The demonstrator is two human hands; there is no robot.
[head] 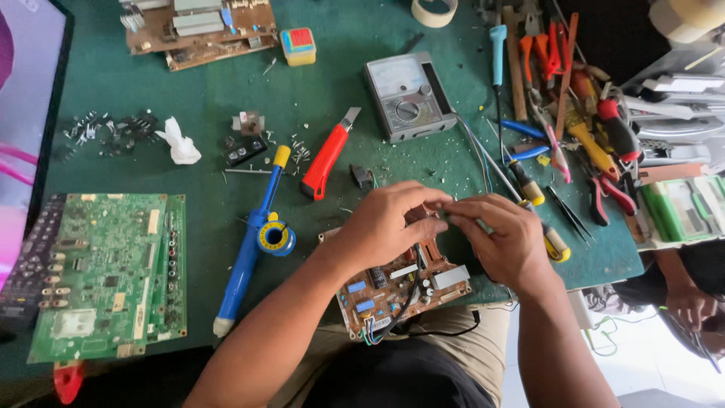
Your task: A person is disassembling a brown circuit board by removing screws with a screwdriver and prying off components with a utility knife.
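A green circuit board [109, 272] lies far left of the brown circuit board [400, 287] at the bench [113, 83] edge. Above that board, the left hand [389, 223] pinches it; the right hand [502, 238] grips a thin tool [483, 225].

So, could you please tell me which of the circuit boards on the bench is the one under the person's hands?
It is the small brown board at the bench's near edge, beneath the left hand and right hand. The large green board lies untouched at far left, and the brown boards lie at the back.
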